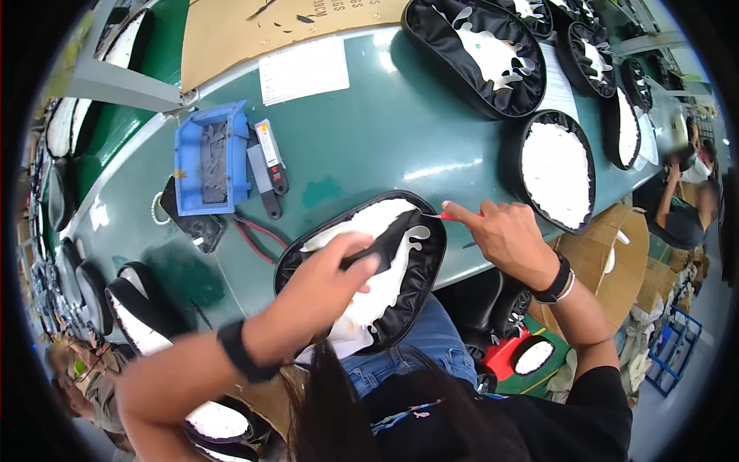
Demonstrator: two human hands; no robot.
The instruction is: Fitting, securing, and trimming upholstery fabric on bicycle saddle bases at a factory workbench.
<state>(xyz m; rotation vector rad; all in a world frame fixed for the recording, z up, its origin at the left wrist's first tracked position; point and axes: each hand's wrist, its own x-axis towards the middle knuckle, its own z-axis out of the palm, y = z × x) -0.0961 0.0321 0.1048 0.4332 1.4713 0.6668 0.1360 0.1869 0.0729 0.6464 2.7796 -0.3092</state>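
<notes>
A black-covered seat cushion (pixel 426 286) lies underside up at the table's front edge, against my lap. White scalloped lining and padding show inside its gathered black rim. My left hand (pixel 327 281), somewhat blurred, is over its left part, with thumb and fingers curled on a loose black cover flap (pixel 398 232) that runs toward the far right rim. My right hand (pixel 508 235) is just right of that rim, closed round a small red-handled tool (pixel 449 216). The tool's thin metal tip points left at the rim; its exact kind is unclear.
Left of the cushion lie red-handled pliers (pixel 262 237), a phone (pixel 202 229), a blue bin (pixel 178 173) of dark strips and two cutter knives (pixel 265 165). More cushions (pixel 556 173) line the right side. Cardboard (pixel 231 38) and a paper sheet (pixel 304 71) lie at the back.
</notes>
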